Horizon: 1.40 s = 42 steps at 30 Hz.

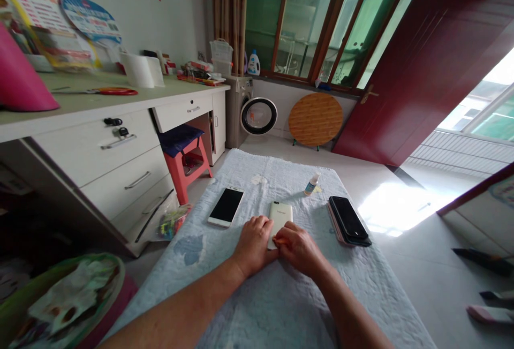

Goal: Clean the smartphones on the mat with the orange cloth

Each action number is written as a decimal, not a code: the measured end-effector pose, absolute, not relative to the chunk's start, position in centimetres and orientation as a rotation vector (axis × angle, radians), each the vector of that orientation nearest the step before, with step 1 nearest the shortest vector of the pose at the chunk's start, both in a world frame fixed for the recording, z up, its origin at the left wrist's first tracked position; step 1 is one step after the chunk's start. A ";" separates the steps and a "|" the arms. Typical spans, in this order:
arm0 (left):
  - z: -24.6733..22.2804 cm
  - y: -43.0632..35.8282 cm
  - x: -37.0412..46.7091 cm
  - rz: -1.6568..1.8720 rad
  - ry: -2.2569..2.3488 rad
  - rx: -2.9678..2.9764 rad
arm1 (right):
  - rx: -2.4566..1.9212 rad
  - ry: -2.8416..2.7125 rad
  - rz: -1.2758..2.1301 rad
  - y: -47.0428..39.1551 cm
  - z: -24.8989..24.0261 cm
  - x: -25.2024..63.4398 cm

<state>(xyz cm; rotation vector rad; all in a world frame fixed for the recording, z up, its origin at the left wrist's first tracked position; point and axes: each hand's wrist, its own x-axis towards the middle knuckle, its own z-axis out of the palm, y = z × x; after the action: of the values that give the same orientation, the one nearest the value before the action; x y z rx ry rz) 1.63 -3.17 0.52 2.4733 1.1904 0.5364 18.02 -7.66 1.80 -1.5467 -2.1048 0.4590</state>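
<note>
A white smartphone (pixel 281 212) lies back up on the cloth-covered table, its camera at the far end. My left hand (pixel 252 244) grips its left edge, with the thumb near the phone's lower end. Over the lower right of the phone, my right hand (pixel 299 247) is closed in a pinch. A small orange-brown bit shows at its fingertips, too little to name. To the left lies another white phone (pixel 227 206), its dark screen up. A small spray bottle (pixel 311 184) stands beyond my right hand. Farther right is a black phone (pixel 348 218) on top of a dark case.
A light blue quilted cloth (pixel 265 169) covers the table. On the left are a white desk (pixel 120 161), a red stool (pixel 187 169) and a waste bin (pixel 120 279). A washing machine (pixel 236 124) with its door open, a round wooden tabletop (pixel 315 119) and a red door (pixel 385 70) stand beyond.
</note>
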 end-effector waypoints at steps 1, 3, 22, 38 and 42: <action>0.6 -3.0 1.5 0.526 1.159 2.480 | -1.563 -2.094 0.463 -7.6 1.8 18.3; 0.8 -2.7 1.1 0.493 1.088 2.489 | -1.594 -2.079 0.477 -7.5 2.0 19.0; 1.5 -2.2 0.6 0.429 0.998 2.496 | -1.420 -2.213 0.489 -7.3 2.4 17.0; 1.7 -2.5 0.6 0.344 1.054 2.593 | -1.685 -2.237 0.716 -8.4 4.4 20.8; 1.3 -2.2 0.4 0.366 1.024 2.587 | -1.722 -2.229 0.734 -8.5 4.4 21.3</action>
<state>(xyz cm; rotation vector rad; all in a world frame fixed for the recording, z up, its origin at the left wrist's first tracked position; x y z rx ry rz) 0.41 -2.17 1.35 2.5874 1.0235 0.3656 21.27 -8.50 4.36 -1.7223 -2.2289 0.7342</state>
